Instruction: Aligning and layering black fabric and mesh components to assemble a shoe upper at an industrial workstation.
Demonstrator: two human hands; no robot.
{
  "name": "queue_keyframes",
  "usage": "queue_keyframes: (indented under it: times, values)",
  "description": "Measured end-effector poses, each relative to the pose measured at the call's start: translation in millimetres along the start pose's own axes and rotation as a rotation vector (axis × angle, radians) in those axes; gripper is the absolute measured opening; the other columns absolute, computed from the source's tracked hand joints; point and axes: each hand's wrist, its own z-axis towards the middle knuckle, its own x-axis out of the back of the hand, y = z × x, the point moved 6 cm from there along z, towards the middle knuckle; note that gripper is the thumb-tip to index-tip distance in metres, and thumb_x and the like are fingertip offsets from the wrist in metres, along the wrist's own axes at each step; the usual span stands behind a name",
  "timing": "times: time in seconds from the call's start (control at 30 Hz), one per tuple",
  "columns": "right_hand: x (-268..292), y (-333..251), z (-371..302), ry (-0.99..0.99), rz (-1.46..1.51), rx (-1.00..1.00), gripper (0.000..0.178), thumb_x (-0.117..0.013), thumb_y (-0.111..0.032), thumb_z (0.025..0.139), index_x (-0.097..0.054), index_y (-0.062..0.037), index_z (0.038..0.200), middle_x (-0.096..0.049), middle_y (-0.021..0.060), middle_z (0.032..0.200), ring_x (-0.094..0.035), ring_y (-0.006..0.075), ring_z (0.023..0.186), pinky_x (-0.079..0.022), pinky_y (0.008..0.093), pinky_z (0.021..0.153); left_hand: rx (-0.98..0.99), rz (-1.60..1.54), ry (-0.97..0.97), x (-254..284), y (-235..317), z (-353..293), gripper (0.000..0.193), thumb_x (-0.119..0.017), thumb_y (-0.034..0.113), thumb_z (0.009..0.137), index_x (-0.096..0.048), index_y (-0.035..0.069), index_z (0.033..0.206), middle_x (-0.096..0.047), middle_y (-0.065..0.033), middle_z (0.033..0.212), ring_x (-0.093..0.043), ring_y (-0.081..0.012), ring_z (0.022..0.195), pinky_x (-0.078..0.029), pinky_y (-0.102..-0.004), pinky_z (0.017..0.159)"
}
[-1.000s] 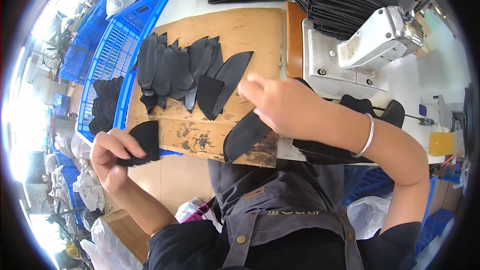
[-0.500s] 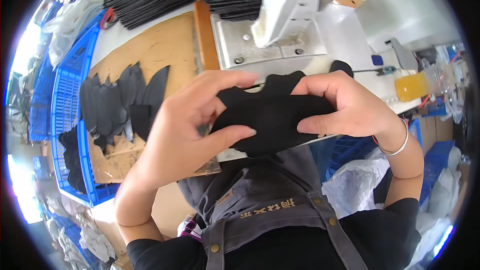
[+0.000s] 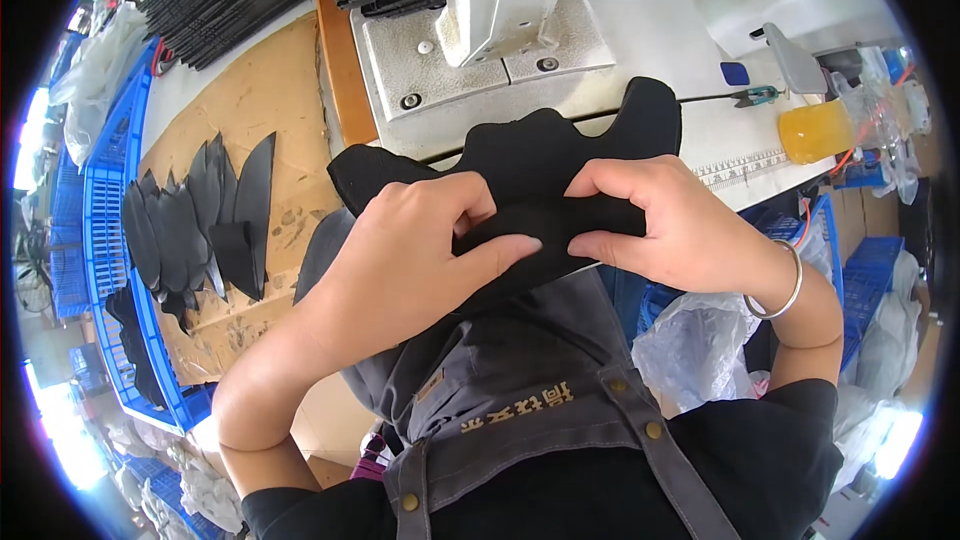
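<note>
Both hands grip one black fabric piece point(image 3: 530, 155) with a scalloped far edge, held over the near edge of the white work table. My left hand point(image 3: 440, 240) pinches its middle left part, thumb on the near side and fingers curled over the top. My right hand point(image 3: 660, 220) pinches it a little to the right in the same way. Between the two thumbs the fabric is bent into a fold. Its outer lobes spread out past both hands. Behind it stands the white sewing machine point(image 3: 505, 0) on its metal bed plate point(image 3: 490, 70).
Several dark leaf-shaped pieces point(image 3: 190, 225) lie on a brown board point(image 3: 290, 110) at left, beside a blue basket point(image 3: 105, 230). Stacked black pieces point(image 3: 230, 0) fill the back. To the right are thread snips point(image 3: 757, 96), a ruler point(image 3: 740, 168) and a bottle of yellow liquid point(image 3: 815, 132).
The fabric has been spread wider, so its scalloped edge and side lobes now show beyond my hands. My hands have come closer together. The whole view has shifted slightly.
</note>
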Motion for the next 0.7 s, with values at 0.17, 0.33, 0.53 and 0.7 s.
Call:
queue_keyframes:
  times: [0.17,0.33,0.53,0.7]
  values:
    - [1,-8,1,0.088,-0.018,0.151,0.028,-0.073,-0.010,0.079,-0.059,0.0044,0.098,-0.063,0.0212,0.077,-0.063,0.0365,0.067,-0.048,0.0352,0.059,-0.057,0.008,-0.001,-1,-1,-1,0.037,-0.081,0.019,0.075,-0.050,-0.001,0.075,-0.039,-0.0002,0.059,-0.033,-0.0062,0.056,-0.030,-0.0266,0.047]
    - [-1,-8,2,0.051,-0.023,0.088,0.028,-0.074,-0.012,0.079,-0.060,0.0045,0.097,-0.064,0.0220,0.079,-0.063,0.0389,0.071,-0.049,0.0361,0.061,-0.080,0.010,0.002,-1,-3,-2,0.039,-0.082,0.018,0.073,-0.048,-0.001,0.073,-0.037,0.0004,0.059,-0.032,-0.0067,0.057,-0.030,-0.0267,0.048]
    - [0,-11,3,0.071,-0.082,0.123,0.029,-0.076,-0.011,0.076,-0.059,0.0036,0.094,-0.064,0.0202,0.082,-0.063,0.0380,0.075,-0.049,0.0363,0.064,-0.079,-0.043,-0.043,0,-6,1,0.040,-0.082,0.017,0.073,-0.046,0.000,0.072,-0.035,0.0010,0.061,-0.031,-0.0064,0.058,-0.029,-0.0261,0.048]
    - [-1,-10,2,0.078,-0.088,0.118,0.030,-0.078,-0.011,0.073,-0.058,0.0022,0.092,-0.062,0.0173,0.081,-0.061,0.0363,0.074,-0.047,0.0356,0.063,-0.049,-0.070,-0.083,0,-6,2,0.039,-0.082,0.017,0.073,-0.046,0.001,0.073,-0.036,0.0010,0.063,-0.031,-0.0064,0.059,-0.028,-0.0261,0.049]
